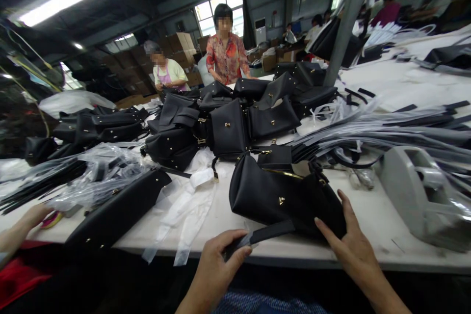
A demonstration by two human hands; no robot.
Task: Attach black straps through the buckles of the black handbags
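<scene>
A black handbag [257,196] with a gold clasp and a gold zipper lies at the near edge of the white table, in front of me. My right hand [351,243] grips its right end, fingers spread over the side. Pinched between the thumb and fingers of my left hand [224,257] is a short black strap [272,232], partly in clear film, whose far end reaches the bag's lower front. My left fingertips are partly hidden behind the strap.
A grey tape dispenser [415,201] stands right. Several black bags [230,127] are piled behind, with wrapped straps [386,132] beside them. White tissue [195,206] and another black bag [121,211] lie left. A co-worker's hand [33,218] is at far left; two people stand across the table.
</scene>
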